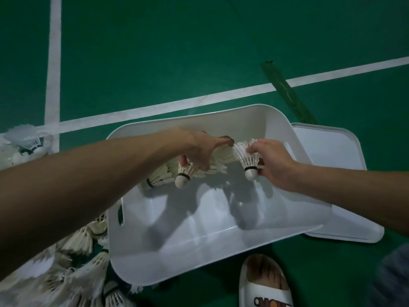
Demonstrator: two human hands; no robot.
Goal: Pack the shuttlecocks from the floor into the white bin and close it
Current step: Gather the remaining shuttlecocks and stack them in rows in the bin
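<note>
Packing has barely begun, we judge: a lone shuttlecock [158, 176] lies by the left wall of the white bin [199, 269], a pile [73, 262] waits on the floor [155, 52] just beside it, and the lid [336, 147] lies off at its right, not yet fitted. Above the bin our left hand [199, 147] curls its fingers [205, 165] round a bunch of shuttlecocks [184, 175], the front cork aimed down and left, long axis slanted. Our right hand [272, 160] pinches a single shuttlecock [249, 160] at its feather skirt, cork down toward us, axis near upright.
</note>
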